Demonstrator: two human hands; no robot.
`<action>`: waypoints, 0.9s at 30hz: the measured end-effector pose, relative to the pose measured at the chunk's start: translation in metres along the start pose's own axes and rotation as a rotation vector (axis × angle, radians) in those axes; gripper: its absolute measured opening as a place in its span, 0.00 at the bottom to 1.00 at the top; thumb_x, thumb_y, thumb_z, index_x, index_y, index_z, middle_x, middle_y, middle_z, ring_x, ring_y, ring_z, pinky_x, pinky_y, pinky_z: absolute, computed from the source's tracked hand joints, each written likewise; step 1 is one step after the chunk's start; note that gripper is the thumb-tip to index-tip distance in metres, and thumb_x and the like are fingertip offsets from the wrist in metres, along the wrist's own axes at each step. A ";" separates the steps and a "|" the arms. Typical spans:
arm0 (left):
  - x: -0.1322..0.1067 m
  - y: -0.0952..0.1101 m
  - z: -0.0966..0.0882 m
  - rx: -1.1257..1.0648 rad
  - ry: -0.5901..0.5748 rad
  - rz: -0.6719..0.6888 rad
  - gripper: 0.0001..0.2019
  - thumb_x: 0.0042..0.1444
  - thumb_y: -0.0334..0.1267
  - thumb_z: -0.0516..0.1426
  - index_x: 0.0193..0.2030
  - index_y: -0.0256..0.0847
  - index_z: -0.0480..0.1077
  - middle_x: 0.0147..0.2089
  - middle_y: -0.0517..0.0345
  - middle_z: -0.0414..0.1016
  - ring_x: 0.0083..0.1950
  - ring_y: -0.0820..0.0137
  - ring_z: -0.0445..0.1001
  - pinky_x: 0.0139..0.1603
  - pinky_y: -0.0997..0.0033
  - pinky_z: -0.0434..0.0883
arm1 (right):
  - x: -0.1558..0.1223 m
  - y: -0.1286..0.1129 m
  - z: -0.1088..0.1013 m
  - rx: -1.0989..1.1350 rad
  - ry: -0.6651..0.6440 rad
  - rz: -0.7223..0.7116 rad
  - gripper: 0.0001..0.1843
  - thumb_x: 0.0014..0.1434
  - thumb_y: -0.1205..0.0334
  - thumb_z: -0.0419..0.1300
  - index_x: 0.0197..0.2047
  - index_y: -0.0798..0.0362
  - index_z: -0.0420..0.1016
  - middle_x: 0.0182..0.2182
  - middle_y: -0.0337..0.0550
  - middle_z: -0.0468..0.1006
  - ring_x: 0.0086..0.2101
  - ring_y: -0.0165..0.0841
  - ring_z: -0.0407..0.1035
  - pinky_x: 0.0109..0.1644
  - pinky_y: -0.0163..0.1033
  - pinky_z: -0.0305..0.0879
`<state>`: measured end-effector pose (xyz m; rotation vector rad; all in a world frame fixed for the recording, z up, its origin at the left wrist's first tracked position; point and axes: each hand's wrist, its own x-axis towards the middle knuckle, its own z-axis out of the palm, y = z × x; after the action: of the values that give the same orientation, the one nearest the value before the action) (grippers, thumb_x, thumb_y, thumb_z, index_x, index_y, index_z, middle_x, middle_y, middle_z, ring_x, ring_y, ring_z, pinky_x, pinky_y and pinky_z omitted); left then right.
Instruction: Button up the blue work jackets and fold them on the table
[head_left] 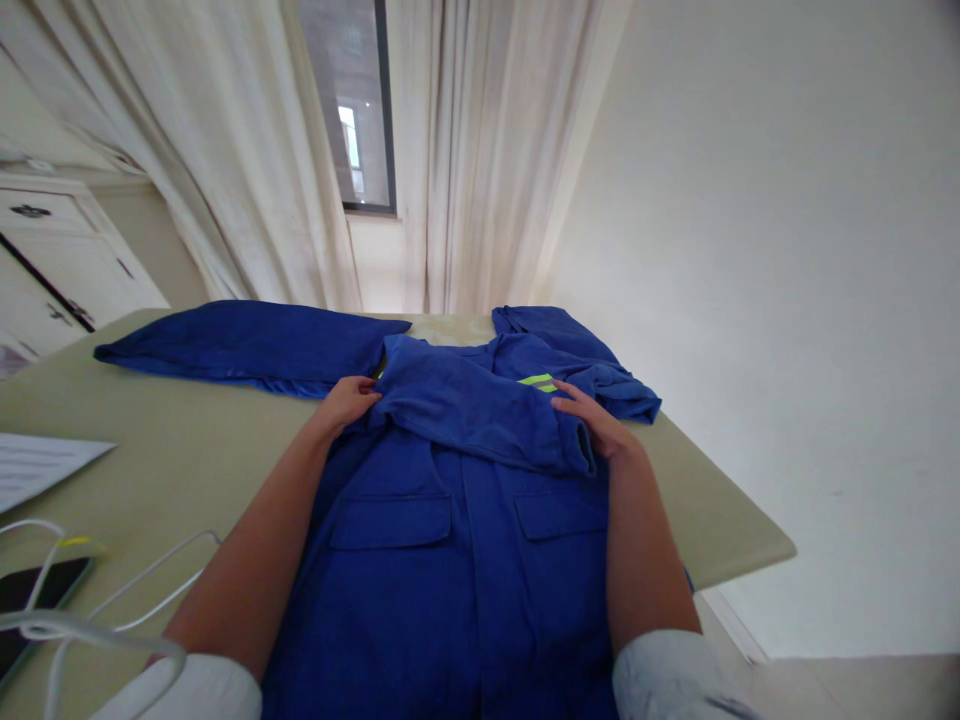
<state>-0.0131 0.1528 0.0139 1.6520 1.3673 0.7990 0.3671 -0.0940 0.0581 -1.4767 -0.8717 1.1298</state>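
A blue work jacket (pixel 457 560) lies spread on a pale green table (pixel 187 450), two flap pockets towards me. One sleeve (pixel 480 410) is folded across the chest; a yellow-green reflective stripe (pixel 538 381) shows near it. My left hand (pixel 346 400) rests on the left end of the folded sleeve, fingers curled on the cloth. My right hand (pixel 600 428) lies flat on the sleeve's cuff end, fingers stretched out. The other sleeve (pixel 247 342) stretches out to the far left.
A sheet of paper (pixel 37 462) lies at the table's left edge. A phone (pixel 30 600) and white cables (pixel 135 590) lie near my left forearm. White curtains (pixel 465 150) and a window stand behind the table, a white cabinet (pixel 52 260) at left. The table's edge (pixel 750 555) is at right.
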 end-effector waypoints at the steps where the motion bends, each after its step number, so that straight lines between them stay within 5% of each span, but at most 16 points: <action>1: 0.001 0.000 0.000 -0.016 0.014 0.004 0.14 0.40 0.38 0.67 0.37 0.38 0.81 0.33 0.52 0.83 0.36 0.60 0.80 0.39 0.66 0.76 | -0.005 -0.004 0.000 -0.065 -0.026 -0.023 0.47 0.49 0.54 0.76 0.70 0.43 0.67 0.51 0.44 0.83 0.49 0.43 0.80 0.58 0.50 0.77; 5: 0.005 -0.001 -0.013 -0.050 0.165 0.016 0.16 0.47 0.39 0.60 0.40 0.37 0.83 0.35 0.53 0.83 0.35 0.64 0.79 0.34 0.71 0.73 | 0.004 -0.028 0.008 -0.332 -0.088 -0.266 0.51 0.50 0.65 0.70 0.75 0.44 0.59 0.53 0.46 0.81 0.48 0.41 0.78 0.53 0.47 0.78; 8: 0.008 -0.003 -0.029 -0.048 0.266 0.024 0.19 0.51 0.40 0.57 0.46 0.37 0.82 0.37 0.53 0.83 0.37 0.64 0.79 0.34 0.72 0.72 | 0.041 -0.058 0.005 -0.521 0.021 -0.409 0.47 0.53 0.67 0.64 0.75 0.46 0.59 0.53 0.47 0.80 0.47 0.40 0.78 0.53 0.46 0.77; 12: 0.011 -0.005 -0.043 0.002 0.255 0.013 0.13 0.47 0.41 0.63 0.39 0.38 0.80 0.35 0.52 0.82 0.38 0.60 0.80 0.38 0.68 0.74 | 0.093 -0.084 -0.021 -0.894 0.201 -0.098 0.48 0.51 0.63 0.73 0.73 0.54 0.64 0.53 0.55 0.81 0.49 0.47 0.77 0.52 0.47 0.76; 14: 0.017 -0.002 -0.043 0.021 0.203 -0.015 0.15 0.42 0.43 0.69 0.35 0.38 0.79 0.37 0.49 0.83 0.42 0.56 0.81 0.42 0.65 0.76 | 0.107 -0.081 -0.033 -1.025 0.190 0.035 0.49 0.46 0.56 0.79 0.69 0.58 0.70 0.58 0.61 0.78 0.51 0.53 0.77 0.51 0.49 0.77; 18: 0.045 0.016 -0.019 -0.006 0.160 -0.124 0.20 0.45 0.52 0.71 0.35 0.37 0.78 0.42 0.42 0.83 0.51 0.49 0.81 0.47 0.58 0.78 | 0.114 -0.061 -0.035 -1.219 0.055 -0.097 0.52 0.39 0.59 0.82 0.67 0.56 0.72 0.63 0.60 0.75 0.59 0.56 0.72 0.63 0.52 0.70; 22: 0.081 0.038 0.012 -0.030 0.139 -0.215 0.18 0.46 0.47 0.72 0.36 0.35 0.78 0.35 0.42 0.83 0.40 0.50 0.83 0.37 0.55 0.79 | 0.121 -0.061 -0.035 -1.067 0.063 -0.337 0.47 0.51 0.59 0.76 0.71 0.50 0.67 0.58 0.52 0.78 0.56 0.47 0.74 0.63 0.49 0.70; 24: 0.096 0.046 0.012 -0.030 0.154 -0.221 0.18 0.46 0.43 0.72 0.40 0.35 0.79 0.35 0.45 0.83 0.37 0.53 0.83 0.36 0.57 0.80 | 0.128 -0.065 -0.039 -0.972 0.147 -0.376 0.46 0.55 0.55 0.75 0.73 0.50 0.64 0.56 0.52 0.78 0.53 0.44 0.76 0.59 0.47 0.72; 27: 0.111 0.047 -0.011 0.015 0.236 -0.186 0.17 0.47 0.41 0.70 0.43 0.37 0.78 0.40 0.45 0.83 0.44 0.52 0.83 0.40 0.58 0.80 | 0.140 -0.058 -0.043 -1.060 0.225 -0.200 0.46 0.50 0.60 0.78 0.69 0.54 0.67 0.53 0.53 0.80 0.50 0.44 0.77 0.56 0.45 0.72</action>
<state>0.0220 0.2603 0.0574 1.4506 1.6671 0.8963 0.4512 0.0357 0.0878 -2.2208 -1.5251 0.2860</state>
